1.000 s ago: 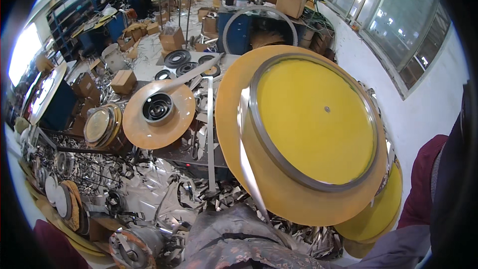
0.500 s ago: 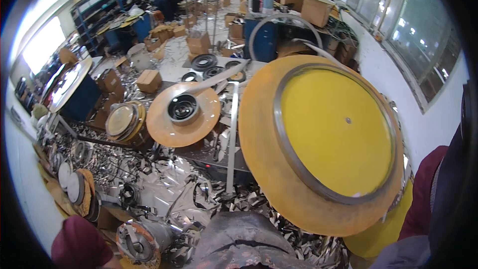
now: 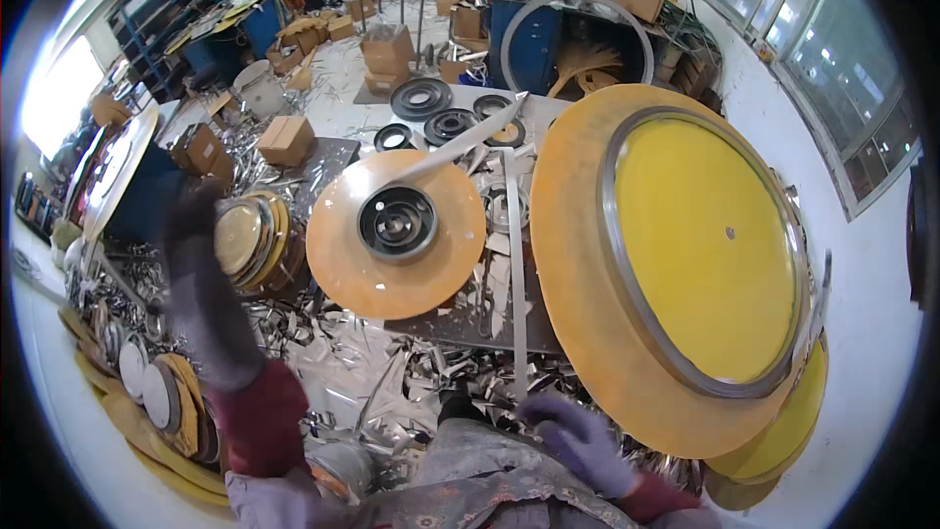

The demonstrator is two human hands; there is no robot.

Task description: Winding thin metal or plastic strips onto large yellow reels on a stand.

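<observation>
My left hand (image 3: 211, 299), in a greyish glove with a dark blurred end, is raised beside a stack of round discs (image 3: 245, 235); motion smears its fingers. My right hand (image 3: 583, 443), in a purple glove, is low in the middle, fingers apart, just right of the lower end of a pale flat strip (image 3: 517, 304). Whether it touches the strip I cannot tell. The strip runs down past an orange disc (image 3: 338, 260) with a dark ringed hub (image 3: 397, 220). Another pale band (image 3: 455, 149) slants over that disc. A large orange disc with a yellow centre (image 3: 705, 255) leans at right.
Shiny metal scraps (image 3: 372, 372) litter the floor. Black rings (image 3: 421, 98) lie on a table behind the orange disc. Cardboard boxes (image 3: 287, 140) stand farther back. More round discs (image 3: 162, 397) are stacked at the lower left, and a white wall (image 3: 744, 78) with windows bounds the right.
Both gloved hands have come into view, the left one raised at left and the right one low in the middle. The view has shifted, so the discs sit farther right.
</observation>
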